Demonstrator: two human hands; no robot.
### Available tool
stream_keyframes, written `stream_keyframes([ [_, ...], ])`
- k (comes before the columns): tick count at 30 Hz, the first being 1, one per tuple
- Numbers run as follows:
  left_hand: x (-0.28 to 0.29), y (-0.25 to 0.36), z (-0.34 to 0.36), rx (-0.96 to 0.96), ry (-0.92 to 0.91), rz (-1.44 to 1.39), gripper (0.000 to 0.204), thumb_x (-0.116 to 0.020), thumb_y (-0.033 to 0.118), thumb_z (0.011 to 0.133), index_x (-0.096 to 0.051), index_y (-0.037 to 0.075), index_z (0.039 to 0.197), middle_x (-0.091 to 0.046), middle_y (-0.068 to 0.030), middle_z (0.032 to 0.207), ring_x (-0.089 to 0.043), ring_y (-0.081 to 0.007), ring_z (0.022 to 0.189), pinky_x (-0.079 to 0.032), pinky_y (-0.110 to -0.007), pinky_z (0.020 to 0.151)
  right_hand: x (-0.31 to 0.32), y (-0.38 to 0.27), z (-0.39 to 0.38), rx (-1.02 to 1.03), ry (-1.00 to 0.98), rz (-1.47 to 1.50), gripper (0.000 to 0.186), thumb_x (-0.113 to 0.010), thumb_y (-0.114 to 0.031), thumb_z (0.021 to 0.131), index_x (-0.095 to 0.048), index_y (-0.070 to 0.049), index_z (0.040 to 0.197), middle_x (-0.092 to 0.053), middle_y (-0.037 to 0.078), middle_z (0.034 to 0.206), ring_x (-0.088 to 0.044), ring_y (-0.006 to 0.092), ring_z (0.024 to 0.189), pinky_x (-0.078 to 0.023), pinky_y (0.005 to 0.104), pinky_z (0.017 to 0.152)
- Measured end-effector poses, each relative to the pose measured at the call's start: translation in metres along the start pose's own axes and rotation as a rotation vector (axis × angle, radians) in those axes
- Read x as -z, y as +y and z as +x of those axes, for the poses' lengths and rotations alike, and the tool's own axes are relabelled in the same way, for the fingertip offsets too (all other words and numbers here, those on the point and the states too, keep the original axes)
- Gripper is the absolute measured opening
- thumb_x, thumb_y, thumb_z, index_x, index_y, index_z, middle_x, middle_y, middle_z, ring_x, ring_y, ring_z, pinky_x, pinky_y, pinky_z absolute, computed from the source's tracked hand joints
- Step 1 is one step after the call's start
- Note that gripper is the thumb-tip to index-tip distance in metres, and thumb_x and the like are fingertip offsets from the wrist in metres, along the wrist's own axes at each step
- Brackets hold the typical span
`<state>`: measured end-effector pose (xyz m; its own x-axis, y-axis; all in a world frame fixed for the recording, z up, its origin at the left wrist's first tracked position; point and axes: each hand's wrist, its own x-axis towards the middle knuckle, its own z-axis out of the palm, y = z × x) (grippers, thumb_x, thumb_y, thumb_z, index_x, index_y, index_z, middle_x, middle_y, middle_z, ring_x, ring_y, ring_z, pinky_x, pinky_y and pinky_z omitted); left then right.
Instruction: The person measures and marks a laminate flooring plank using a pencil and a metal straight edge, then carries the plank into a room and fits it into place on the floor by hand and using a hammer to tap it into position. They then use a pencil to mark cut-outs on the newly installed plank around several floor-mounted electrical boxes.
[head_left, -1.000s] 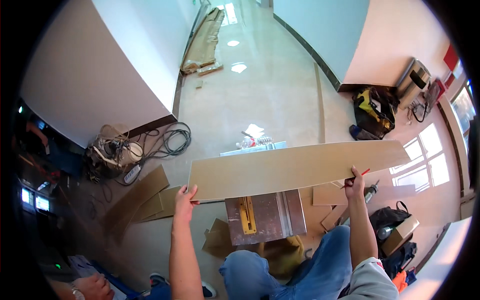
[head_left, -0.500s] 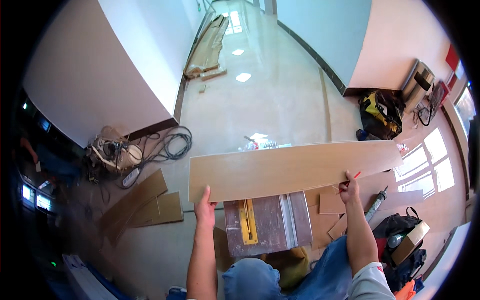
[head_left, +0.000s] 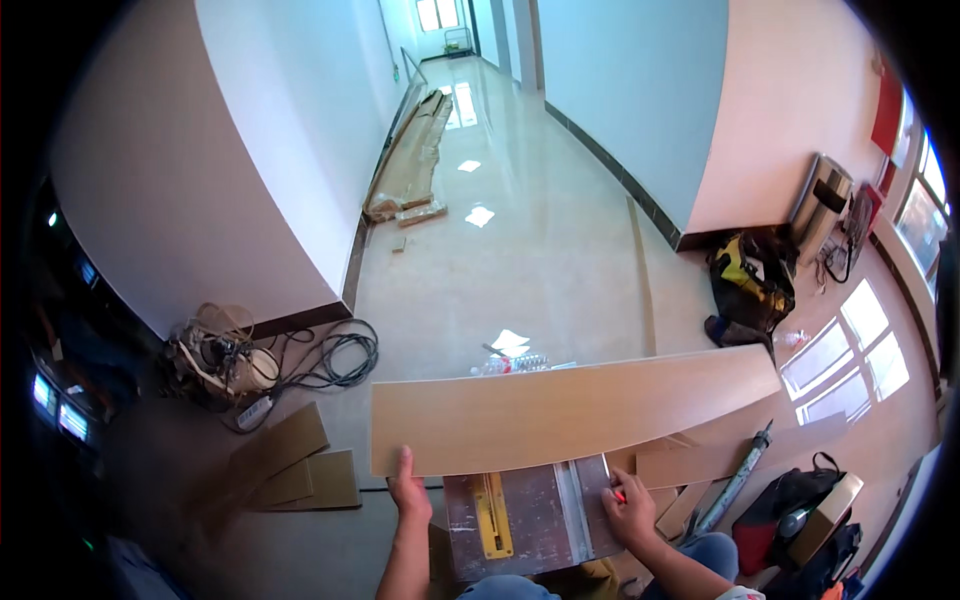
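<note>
A long light-wood plank spans crosswise above the far part of a small dark saw table. My left hand grips the plank's near edge close to its left end, thumb on top and fingers underneath. At the saw table's right edge, my right hand is closed around a thin red pencil, just below the plank's near edge. Whether it also touches the plank, I cannot tell. Set into the tabletop are a yellow slotted insert and a grey metal rail.
Wood offcuts lie on the floor at left, near coiled cable. At right are a caulking gun, a dark bag and a black-yellow tool bag. Wrapped boards line the corridor's left wall.
My right hand has left the plank's right part and moved left to the saw table's edge, keeping the pencil. The plank and left hand appear lower as the view tilts up.
</note>
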<state>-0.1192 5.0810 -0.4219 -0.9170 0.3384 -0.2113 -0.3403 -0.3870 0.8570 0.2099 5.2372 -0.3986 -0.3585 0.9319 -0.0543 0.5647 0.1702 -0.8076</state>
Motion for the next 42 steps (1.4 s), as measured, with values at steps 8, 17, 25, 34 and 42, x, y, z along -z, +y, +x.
stream_keyframes([
  [8,-0.007,-0.025,-0.02,-0.026,-0.052,-0.115,0.049,-0.056,0.032,0.096,-0.049,0.001,0.134,-0.056,-0.0098,0.131,-0.052,-0.0228,0.123,-0.04,-0.039,0.103,-0.004,0.025,-0.038,-0.165,-0.242,0.328,0.037,-0.053,-0.033,0.098,-0.063,-0.003,0.119,-0.065,0.005,0.086,-0.058,0.0122,0.085,-0.048,0.0293,0.077],
  [17,-0.023,-0.012,0.033,-0.067,-0.005,-0.104,0.045,-0.057,0.025,0.095,-0.049,-0.001,0.131,-0.057,-0.011,0.129,-0.055,-0.023,0.119,-0.042,-0.037,0.101,-0.041,0.018,0.006,-0.188,-0.278,0.481,0.035,-0.048,-0.032,0.101,-0.062,-0.003,0.114,-0.057,-0.003,0.081,-0.05,0.0079,0.08,-0.045,0.0284,0.073],
  [25,-0.035,-0.016,0.123,-0.017,-0.176,-0.053,0.043,-0.056,0.029,0.096,-0.051,0.004,0.131,-0.058,-0.0077,0.128,-0.054,-0.0211,0.119,-0.044,-0.036,0.098,-0.11,0.019,0.043,-0.055,-0.056,0.418,0.034,-0.05,-0.032,0.1,-0.064,-0.002,0.094,-0.063,0.003,0.069,-0.053,0.0156,0.06,-0.045,0.0325,0.057],
  [34,-0.025,-0.017,0.158,-0.007,-0.2,-0.033,0.043,-0.059,0.03,0.094,-0.055,0.005,0.128,-0.061,-0.006,0.123,-0.057,-0.0213,0.114,-0.045,-0.035,0.096,-0.116,-0.012,0.037,-0.081,-0.076,0.346,0.031,-0.052,-0.033,0.099,-0.065,-0.007,0.108,-0.061,0.014,0.077,-0.057,0.0231,0.071,-0.047,0.0389,0.069],
  [42,-0.047,0.014,0.155,-0.024,-0.198,0.013,0.045,-0.058,0.032,0.096,-0.052,0.006,0.132,-0.061,-0.0058,0.126,-0.058,-0.0209,0.114,-0.045,-0.035,0.097,-0.112,-0.028,0.05,-0.067,-0.1,0.277,0.041,-0.05,-0.042,0.098,-0.062,-0.003,0.095,-0.061,0.029,0.082,-0.061,0.047,0.079,-0.047,0.0505,0.066],
])
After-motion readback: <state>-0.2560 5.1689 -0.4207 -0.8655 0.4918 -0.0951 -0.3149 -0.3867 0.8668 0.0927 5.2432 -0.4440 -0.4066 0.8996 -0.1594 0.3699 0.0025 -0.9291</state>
